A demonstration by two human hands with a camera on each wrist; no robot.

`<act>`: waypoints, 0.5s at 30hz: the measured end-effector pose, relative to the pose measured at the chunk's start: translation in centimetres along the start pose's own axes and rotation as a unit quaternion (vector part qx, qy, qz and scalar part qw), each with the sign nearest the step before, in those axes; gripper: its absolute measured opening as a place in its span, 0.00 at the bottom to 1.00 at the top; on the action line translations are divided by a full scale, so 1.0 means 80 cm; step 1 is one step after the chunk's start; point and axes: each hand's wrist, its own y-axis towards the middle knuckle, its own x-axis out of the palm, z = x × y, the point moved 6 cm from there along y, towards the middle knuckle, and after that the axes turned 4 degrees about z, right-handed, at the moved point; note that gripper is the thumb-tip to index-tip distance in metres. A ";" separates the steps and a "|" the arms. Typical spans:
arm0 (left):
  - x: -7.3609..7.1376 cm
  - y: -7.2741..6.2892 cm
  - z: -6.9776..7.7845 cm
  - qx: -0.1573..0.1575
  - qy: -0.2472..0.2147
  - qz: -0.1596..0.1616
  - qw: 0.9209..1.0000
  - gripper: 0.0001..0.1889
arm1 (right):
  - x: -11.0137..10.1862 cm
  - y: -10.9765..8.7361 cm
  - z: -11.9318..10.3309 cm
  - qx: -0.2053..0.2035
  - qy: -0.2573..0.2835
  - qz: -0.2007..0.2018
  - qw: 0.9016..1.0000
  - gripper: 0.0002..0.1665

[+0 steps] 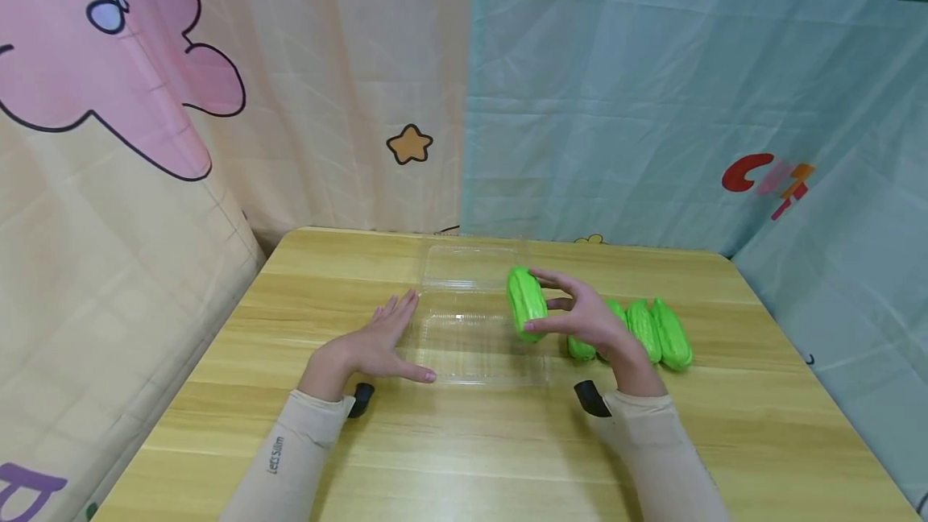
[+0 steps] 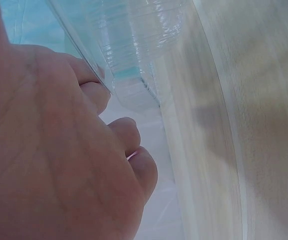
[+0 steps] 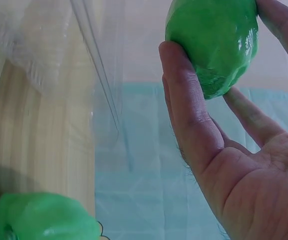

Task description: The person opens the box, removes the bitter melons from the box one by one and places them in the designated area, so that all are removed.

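A bright green, ridged bitter melon (image 1: 525,304) is held in my right hand (image 1: 589,319), over the right side of a clear plastic clamshell box (image 1: 471,377). Thumb and fingers grip it at its ends and side, as the right wrist view also shows. The box lies open, its lid part (image 1: 471,264) toward the back. At the box's left side, my left hand (image 1: 368,349) has its fingers and thumb spread out straight. In the left wrist view its fingers (image 2: 96,95) are against the clear plastic edge. Part of the box is hard to make out.
Several more green bitter melons (image 1: 673,337) lie in a row on the wooden table (image 1: 464,457), right of the box and partly behind my right hand. A printed curtain (image 1: 616,103) hangs behind the table's back edge and along both sides.
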 end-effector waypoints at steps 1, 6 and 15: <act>0.000 0.000 0.000 0.000 0.000 0.000 1.000 0.72 | -0.003 -0.001 0.000 -0.001 -0.001 0.001 1.000 0.54; -0.002 -0.001 0.001 -0.002 -0.007 0.001 1.000 0.72 | -0.016 -0.005 0.002 0.004 0.007 0.009 1.000 0.53; -0.001 0.000 0.001 -0.001 -0.005 0.000 1.000 0.72 | -0.044 -0.016 0.008 0.018 -0.042 0.025 0.999 0.53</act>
